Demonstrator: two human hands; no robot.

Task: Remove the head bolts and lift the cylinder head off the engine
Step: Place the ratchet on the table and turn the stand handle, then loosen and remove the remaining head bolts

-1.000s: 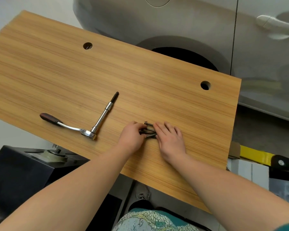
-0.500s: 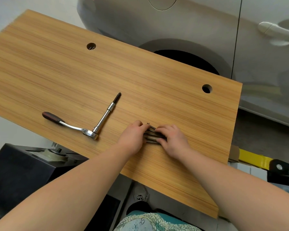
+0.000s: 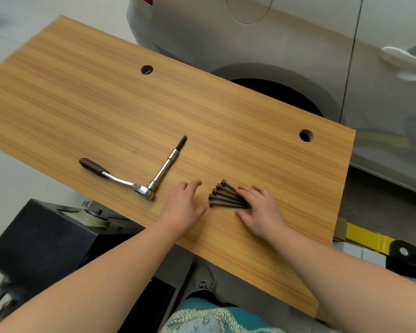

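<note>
Several long dark head bolts (image 3: 222,197) lie fanned out on the wooden tabletop (image 3: 120,116), heads pointing left. My right hand (image 3: 259,210) rests on their threaded ends, fingers spread flat over them. My left hand (image 3: 184,209) hovers open just left of the bolt heads, touching nothing. A ratchet wrench with a long extension (image 3: 139,181) lies on the table further left, its dark handle toward the left edge. No engine or cylinder head is in view.
A silver car (image 3: 286,44) stands right behind the table. A black box-like unit (image 3: 46,236) sits below the table's near left edge. Yellow and black equipment (image 3: 380,243) lies on the floor at the right. Two round holes (image 3: 306,135) pierce the tabletop.
My left hand has let go of the bolts and pulled away to the left. The bolts now lie spread in a fan under my right fingers. The view has shifted slightly.
</note>
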